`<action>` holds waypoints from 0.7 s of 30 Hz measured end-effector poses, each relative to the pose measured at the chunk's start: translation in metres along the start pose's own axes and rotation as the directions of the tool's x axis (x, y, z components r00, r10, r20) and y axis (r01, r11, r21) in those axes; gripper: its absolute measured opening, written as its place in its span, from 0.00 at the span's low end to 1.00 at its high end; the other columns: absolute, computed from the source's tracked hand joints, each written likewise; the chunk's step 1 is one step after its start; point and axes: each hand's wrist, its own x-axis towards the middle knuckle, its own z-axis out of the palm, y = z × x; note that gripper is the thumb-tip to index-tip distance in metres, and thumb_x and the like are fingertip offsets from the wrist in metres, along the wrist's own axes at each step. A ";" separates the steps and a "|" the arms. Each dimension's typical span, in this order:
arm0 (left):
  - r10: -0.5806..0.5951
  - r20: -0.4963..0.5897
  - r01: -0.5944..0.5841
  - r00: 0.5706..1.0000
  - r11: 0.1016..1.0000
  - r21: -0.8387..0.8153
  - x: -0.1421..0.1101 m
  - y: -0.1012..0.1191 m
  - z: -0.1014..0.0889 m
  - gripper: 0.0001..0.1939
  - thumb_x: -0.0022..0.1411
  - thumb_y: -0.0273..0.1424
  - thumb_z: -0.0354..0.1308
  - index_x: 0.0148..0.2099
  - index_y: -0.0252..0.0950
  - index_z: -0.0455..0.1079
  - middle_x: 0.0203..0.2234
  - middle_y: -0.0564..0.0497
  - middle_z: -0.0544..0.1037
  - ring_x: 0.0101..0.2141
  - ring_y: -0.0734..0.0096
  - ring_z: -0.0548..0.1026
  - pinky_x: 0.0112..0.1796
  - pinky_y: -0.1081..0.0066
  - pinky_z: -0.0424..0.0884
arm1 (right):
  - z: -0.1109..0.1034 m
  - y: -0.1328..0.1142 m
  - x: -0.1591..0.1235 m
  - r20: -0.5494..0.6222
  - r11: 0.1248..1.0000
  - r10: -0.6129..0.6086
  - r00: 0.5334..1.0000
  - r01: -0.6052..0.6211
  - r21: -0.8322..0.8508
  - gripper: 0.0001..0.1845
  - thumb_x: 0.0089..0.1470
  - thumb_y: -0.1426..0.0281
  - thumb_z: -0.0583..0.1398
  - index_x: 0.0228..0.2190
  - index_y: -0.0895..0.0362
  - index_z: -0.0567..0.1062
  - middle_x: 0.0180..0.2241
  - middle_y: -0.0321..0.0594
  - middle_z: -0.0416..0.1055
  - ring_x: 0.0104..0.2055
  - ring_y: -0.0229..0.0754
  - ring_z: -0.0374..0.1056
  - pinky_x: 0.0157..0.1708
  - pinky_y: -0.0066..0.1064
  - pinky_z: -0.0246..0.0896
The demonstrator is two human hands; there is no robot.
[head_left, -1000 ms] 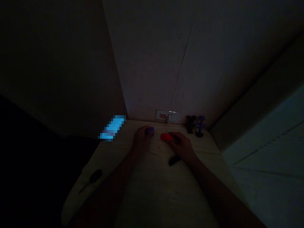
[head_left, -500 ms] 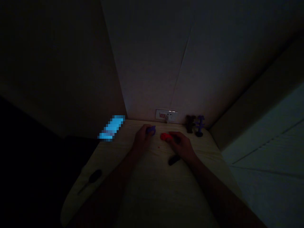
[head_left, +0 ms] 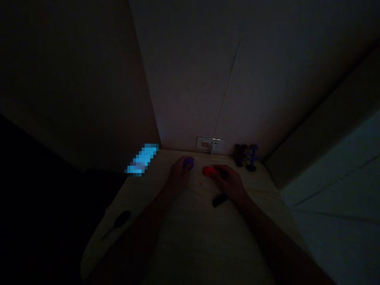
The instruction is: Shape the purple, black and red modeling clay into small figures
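Observation:
The scene is very dim. My left hand [head_left: 178,174] is closed around a small purple piece [head_left: 188,163], rounded in outline, whose kind I cannot make out. A short way to its right, my right hand [head_left: 230,181] pinches a bright red rounded piece [head_left: 209,171] between thumb and fingers, just over the table. The two pieces are apart. Below my right hand, partly behind its wrist, lies a dark oblong object [head_left: 219,200]. A tiny reddish bit [head_left: 200,183] rests on the wood between the hands.
The pale wooden table [head_left: 190,229] meets a wall with a socket plate [head_left: 210,145] and plug. Two small figures, one dark [head_left: 240,155] and one purple [head_left: 252,157], stand at the back right. A screwdriver-like tool [head_left: 121,220] lies left. A pixelated blue glow [head_left: 143,159] sits at the left edge.
The view has shifted slightly, moving everything a little to the right. The purple piece looks turned a bit in my left hand; my right hand still holds the red piece.

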 end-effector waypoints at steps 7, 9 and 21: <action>-0.009 -0.031 0.008 0.999 0.999 -0.031 0.000 0.002 -0.003 0.09 0.66 0.36 0.54 0.39 0.39 0.73 0.32 0.52 0.80 0.36 0.63 0.78 0.40 0.68 0.73 | 0.000 0.000 -0.001 -0.004 1.000 -0.002 1.000 0.002 0.010 0.24 0.57 0.48 0.67 0.44 0.54 0.83 0.46 0.50 0.83 0.47 0.58 0.79 0.50 0.51 0.75; -0.033 -0.069 0.031 0.997 0.999 -0.028 0.000 0.002 -0.003 0.15 0.68 0.42 0.53 0.32 0.39 0.70 0.25 0.53 0.75 0.31 0.65 0.75 0.34 0.69 0.70 | 0.000 0.000 -0.001 -0.003 1.000 0.002 1.000 -0.002 0.009 0.24 0.56 0.49 0.67 0.44 0.54 0.83 0.45 0.50 0.84 0.47 0.58 0.79 0.50 0.50 0.75; -0.126 -0.201 0.125 0.971 0.992 -0.020 0.002 -0.001 -0.005 0.23 0.64 0.43 0.53 0.19 0.39 0.59 0.16 0.56 0.59 0.21 0.71 0.60 0.25 0.70 0.54 | 0.000 0.003 -0.001 -0.004 1.000 0.010 1.000 -0.010 -0.005 0.24 0.58 0.49 0.67 0.44 0.55 0.83 0.45 0.50 0.84 0.46 0.56 0.79 0.49 0.48 0.74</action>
